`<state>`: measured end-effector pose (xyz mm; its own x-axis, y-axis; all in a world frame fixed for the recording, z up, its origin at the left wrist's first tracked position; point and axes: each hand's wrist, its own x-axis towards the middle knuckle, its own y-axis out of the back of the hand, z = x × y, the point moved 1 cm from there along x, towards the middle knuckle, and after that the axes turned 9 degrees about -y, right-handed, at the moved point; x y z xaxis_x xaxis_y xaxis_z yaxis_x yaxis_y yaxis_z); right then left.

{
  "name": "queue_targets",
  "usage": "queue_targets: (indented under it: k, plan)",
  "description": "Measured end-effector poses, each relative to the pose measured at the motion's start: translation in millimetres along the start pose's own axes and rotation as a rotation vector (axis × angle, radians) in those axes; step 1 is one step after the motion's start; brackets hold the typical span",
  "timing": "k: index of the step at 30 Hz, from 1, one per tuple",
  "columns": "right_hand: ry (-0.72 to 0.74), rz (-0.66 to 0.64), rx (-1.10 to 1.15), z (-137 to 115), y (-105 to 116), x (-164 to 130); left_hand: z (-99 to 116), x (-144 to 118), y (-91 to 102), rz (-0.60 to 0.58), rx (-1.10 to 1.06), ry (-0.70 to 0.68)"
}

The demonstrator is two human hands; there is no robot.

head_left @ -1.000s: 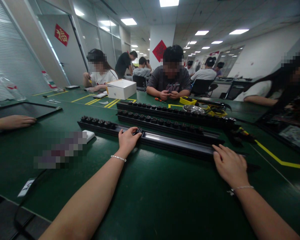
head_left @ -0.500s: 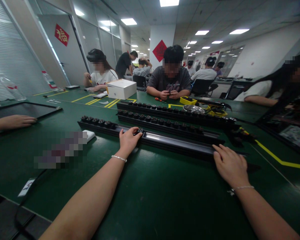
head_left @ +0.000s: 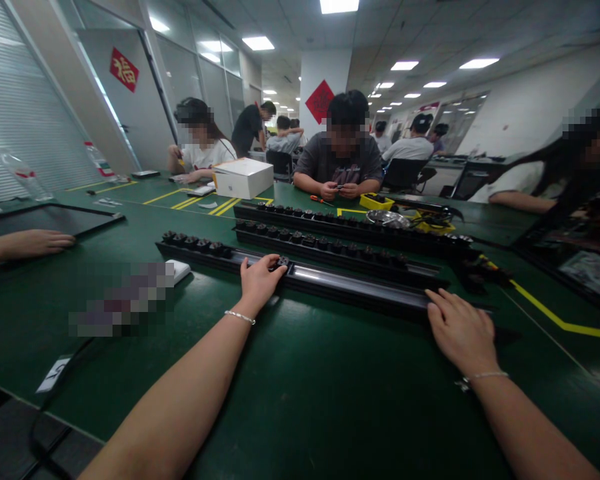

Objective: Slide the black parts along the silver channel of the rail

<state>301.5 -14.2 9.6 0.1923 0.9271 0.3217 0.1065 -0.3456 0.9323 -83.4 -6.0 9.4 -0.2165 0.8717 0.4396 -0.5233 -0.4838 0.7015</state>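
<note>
A long black rail (head_left: 350, 281) lies across the green table in front of me. Toward its left end several small black knob-like parts (head_left: 200, 244) sit in a row. My left hand (head_left: 261, 280) pinches another black knob-like part (head_left: 283, 262) on the rail, thumb and fingers closed around it. At the rail's right end my right hand (head_left: 463, 327) grips the edge, its fingers curved over the top. Behind lie two similar rails, a middle one (head_left: 325, 245) and a far one (head_left: 380, 230), both lined with such parts.
A person's hand (head_left: 40, 241) rests by a black-framed panel (head_left: 80, 217) at left. A white box (head_left: 243, 179), a yellow tray (head_left: 377, 201) and a metal dish (head_left: 387, 219) stand farther back. A person (head_left: 337, 160) sits opposite. A white-ended, partly blurred object (head_left: 180, 272) lies left of the rail.
My left hand and the part it pinches have shifted very slightly right along the rail. My right hand stays in the same place.
</note>
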Motion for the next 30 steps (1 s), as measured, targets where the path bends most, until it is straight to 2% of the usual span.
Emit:
queue_targets:
  k: [15, 23, 30]
  plan:
    - [0.009, 0.012, 0.009, -0.3, 0.2, -0.6, 2.7, -1.4, 0.3, -0.04, 0.019, 0.008]
    - [0.015, 0.011, 0.003, -0.1, 0.1, -0.1, 9.6, -4.3, 2.2, -0.048, 0.066, -0.054]
    - [0.017, 0.022, 0.012, -0.8, 1.0, -1.0, 11.5, -5.3, 2.8, 0.002, 0.073, -0.117]
